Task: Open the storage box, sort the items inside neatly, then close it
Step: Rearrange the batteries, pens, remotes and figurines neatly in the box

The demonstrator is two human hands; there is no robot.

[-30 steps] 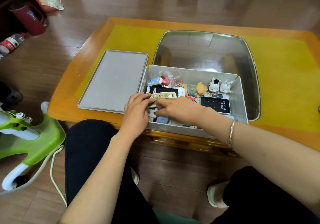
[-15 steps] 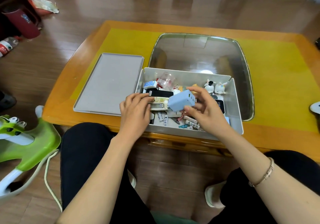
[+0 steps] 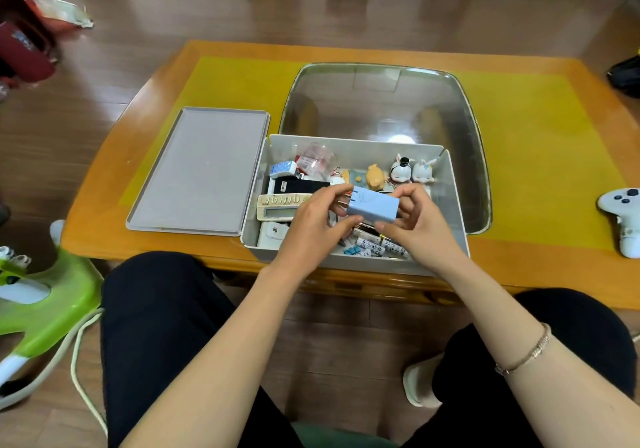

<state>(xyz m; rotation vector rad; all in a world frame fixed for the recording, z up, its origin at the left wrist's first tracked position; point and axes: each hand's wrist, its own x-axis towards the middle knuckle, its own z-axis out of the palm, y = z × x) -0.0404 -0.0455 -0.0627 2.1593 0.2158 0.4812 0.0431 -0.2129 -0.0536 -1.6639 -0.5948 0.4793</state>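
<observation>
Now both hands grip charger above cluttered box.

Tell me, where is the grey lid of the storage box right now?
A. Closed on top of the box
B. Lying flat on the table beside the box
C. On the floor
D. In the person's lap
B: the lid lies flat on the table, against the left side of the open storage box.
</observation>
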